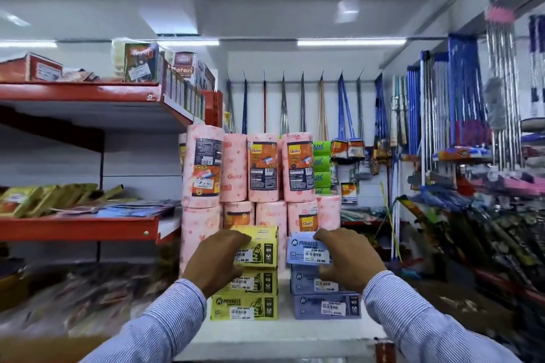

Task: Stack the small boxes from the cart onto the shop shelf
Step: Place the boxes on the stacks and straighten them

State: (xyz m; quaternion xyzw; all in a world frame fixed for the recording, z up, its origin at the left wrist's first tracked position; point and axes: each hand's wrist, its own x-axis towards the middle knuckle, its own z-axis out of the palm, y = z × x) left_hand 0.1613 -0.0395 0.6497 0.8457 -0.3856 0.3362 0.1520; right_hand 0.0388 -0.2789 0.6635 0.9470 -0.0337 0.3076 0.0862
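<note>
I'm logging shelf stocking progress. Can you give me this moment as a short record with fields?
left hand: on the top yellow box
right hand: on the top blue box
yellow stack: three boxes high
blue stack: three boxes high
stacks: side by side on the white shelf
behind: pink rolls

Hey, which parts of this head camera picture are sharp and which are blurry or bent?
Head view: the yellow cardboard box under the left hand and the pale blue cardboard box under the right hand read sharply; lower corners smear with motion blur; the red metal shelf edges bow from wide-angle distortion.
</note>
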